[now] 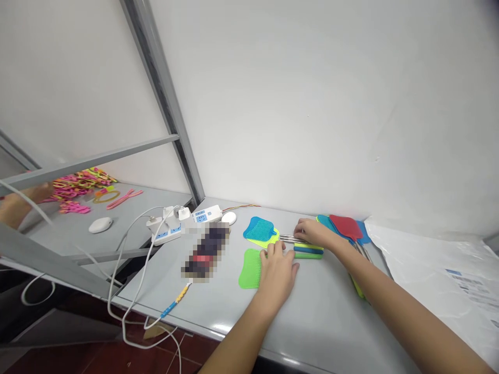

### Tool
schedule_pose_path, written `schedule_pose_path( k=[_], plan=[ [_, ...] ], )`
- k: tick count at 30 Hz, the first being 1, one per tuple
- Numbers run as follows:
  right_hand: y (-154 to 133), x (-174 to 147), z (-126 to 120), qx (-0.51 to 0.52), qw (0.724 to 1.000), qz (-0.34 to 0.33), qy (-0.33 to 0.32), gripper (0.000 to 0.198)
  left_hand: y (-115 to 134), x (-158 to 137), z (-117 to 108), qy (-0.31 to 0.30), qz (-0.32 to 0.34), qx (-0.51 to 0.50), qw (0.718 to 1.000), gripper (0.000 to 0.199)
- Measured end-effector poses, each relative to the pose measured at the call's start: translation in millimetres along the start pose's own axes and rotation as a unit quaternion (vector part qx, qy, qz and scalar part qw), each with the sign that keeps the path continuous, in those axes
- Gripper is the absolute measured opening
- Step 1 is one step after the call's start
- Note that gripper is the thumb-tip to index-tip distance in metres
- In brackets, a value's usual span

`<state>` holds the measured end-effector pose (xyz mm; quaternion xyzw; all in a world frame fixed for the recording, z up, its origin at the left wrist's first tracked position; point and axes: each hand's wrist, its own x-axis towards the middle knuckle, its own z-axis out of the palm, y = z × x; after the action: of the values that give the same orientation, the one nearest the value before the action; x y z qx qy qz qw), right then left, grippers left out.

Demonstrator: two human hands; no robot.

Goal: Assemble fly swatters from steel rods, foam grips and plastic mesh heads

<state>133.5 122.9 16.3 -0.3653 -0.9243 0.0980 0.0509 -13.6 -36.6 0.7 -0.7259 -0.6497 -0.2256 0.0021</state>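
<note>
A green fly swatter lies nearest to me on the grey table. My left hand covers its neck, fingers curled over it and touching it. Just behind lie more swatters, a blue fly swatter head over a yellow one, with thin metal shafts and yellow and blue handles. Bent at the fingers, my right hand grips these swatters where shafts meet handles; its fingertips are partly hidden. Beyond my right forearm rests a stack of swatters with a red fly swatter on top.
White power strips with plugs and cables stand at the left, beside a blurred-out object. A white plastic sheet covers the right side. Past the metal frame, another person's hand is near colourful pieces.
</note>
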Motion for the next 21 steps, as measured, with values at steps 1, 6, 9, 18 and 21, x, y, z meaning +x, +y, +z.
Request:
schedule_pose_path(
  k=[1, 6, 9, 18, 21],
  plan=[
    [0, 0, 0, -0.002, 1.0, -0.003, -0.001, 0.023, 2, 4, 4, -0.006, -0.001, 0.007, 1.0, 0.016],
    [-2, 3, 0, -0.013, 1.0, -0.007, 0.001, 0.02, 4, 11, 16, -0.021, -0.001, 0.022, 1.0, 0.012],
    [-5, 5, 1, -0.02, 1.0, 0.0, 0.007, 0.015, 2, 6, 12, -0.012, 0.017, -0.024, 0.999, 0.011],
    [-25, -9, -21, -0.02, 0.992, 0.052, 0.111, 0.01, 9, -20, -10, 0.072, -0.063, -0.491, 0.866, 0.016],
    [-33, -24, -34, -0.001, 0.981, 0.074, 0.178, 0.006, 12, -30, -11, 0.103, -0.135, -0.622, 0.765, 0.015]
  ],
)
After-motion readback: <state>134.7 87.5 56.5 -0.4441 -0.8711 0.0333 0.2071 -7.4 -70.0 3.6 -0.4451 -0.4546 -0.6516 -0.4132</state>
